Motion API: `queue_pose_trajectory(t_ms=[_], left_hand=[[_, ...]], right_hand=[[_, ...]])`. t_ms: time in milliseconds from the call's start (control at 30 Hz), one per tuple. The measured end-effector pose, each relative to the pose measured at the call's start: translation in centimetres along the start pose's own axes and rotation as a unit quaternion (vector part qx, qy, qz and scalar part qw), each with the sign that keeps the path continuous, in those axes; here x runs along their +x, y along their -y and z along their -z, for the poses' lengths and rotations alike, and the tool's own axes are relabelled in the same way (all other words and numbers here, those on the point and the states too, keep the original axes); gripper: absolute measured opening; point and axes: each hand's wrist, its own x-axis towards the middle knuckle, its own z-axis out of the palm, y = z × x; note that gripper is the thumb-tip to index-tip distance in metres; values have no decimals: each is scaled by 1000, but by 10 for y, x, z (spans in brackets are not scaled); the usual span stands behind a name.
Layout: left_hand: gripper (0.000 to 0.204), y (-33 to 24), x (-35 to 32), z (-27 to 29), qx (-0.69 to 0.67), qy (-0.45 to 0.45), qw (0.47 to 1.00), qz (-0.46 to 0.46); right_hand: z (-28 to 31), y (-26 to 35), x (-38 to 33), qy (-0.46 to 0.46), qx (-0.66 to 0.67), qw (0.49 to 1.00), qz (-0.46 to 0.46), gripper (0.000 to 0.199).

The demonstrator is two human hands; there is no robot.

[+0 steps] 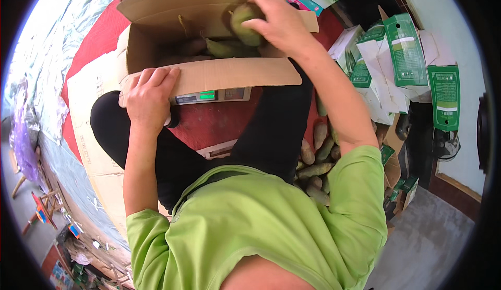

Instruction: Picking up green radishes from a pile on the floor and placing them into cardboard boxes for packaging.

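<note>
An open brown cardboard box (pixel 130 42) stands in front of me with its flaps spread. My left hand (pixel 148 91) is closed over the left end of its near flap (pixel 235 75), fingers on top. At the box's far right, my right hand (pixel 276 21) curls its thumb and fingers around a plump green vegetable (pixel 245 26), whose exact kind I cannot tell. Below it inside lie another green one (pixel 229 48) with a pointed end and several reddish-brown ones (pixel 190 46), partly in shadow. Under the near flap shows a scale's lit green display (pixel 203 96).
Several elongated pinkish and greenish vegetables (pixel 315 167) lie in a heap by my right leg. Green-and-white cartons (pixel 404 50) stack up at the right near the wall. Flattened cardboard (pixel 86 102) lies at the left on a red cloth (pixel 99 37).
</note>
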Motion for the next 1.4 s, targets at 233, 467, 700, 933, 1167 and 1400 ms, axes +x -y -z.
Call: queue_pose_trajectory(t_ms=[233, 467, 700, 933, 1167, 1400], left_hand=[[39, -3, 4, -5, 4, 8, 1000, -15], [49, -6, 2, -5, 28, 35, 999, 18], [59, -11, 6, -19, 26, 46, 998, 21], [61, -14, 6, -27, 3, 37, 999, 2], [59, -16, 0, -11, 43, 15, 999, 18], [58, -17, 5, -12, 32, 7, 999, 12]], right_hand=[[34, -30, -51, -76, 192, 969, -137, 44], [12, -150, -237, -167, 196, 901, -348, 34], [-75, -190, -483, 260, -190, 866, -382, 29], [-142, -177, -617, 237, -126, 774, -573, 34], [-131, -128, -521, 277, -81, 657, -696, 75], [-141, -114, -486, 356, -124, 634, -675, 75]])
